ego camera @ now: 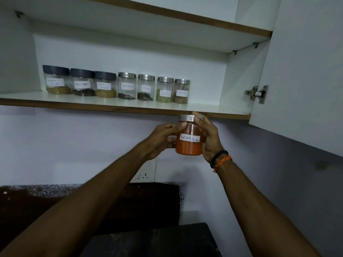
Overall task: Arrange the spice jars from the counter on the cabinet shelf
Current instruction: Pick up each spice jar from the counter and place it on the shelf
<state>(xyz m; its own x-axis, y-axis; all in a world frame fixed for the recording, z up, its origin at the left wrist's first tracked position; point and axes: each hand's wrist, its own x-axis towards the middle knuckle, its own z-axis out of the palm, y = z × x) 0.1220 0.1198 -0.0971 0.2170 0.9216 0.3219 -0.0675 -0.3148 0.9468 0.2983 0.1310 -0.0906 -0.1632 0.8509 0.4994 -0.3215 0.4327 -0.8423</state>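
A glass jar of red chilli powder (pixel 189 146) with a silver lid and a white label is held upright just below the front edge of the cabinet shelf (pixel 115 108). My left hand (pixel 163 140) grips its left side and my right hand (pixel 208 138) wraps its right side and lid. On the shelf stands a row of several labelled spice jars: three with dark lids on the left (pixel 81 82) and several with silver lids on the right (pixel 164 89). Bare shelf lies to the right of the last jar (pixel 181 91).
The cabinet door (pixel 300 75) stands open at the right, with its hinge (pixel 257 94) showing. An upper shelf (pixel 185 16) spans above. Below are a wall socket (pixel 145 176), a dark speckled counter (pixel 55 199) and a dark appliance top (pixel 157 238).
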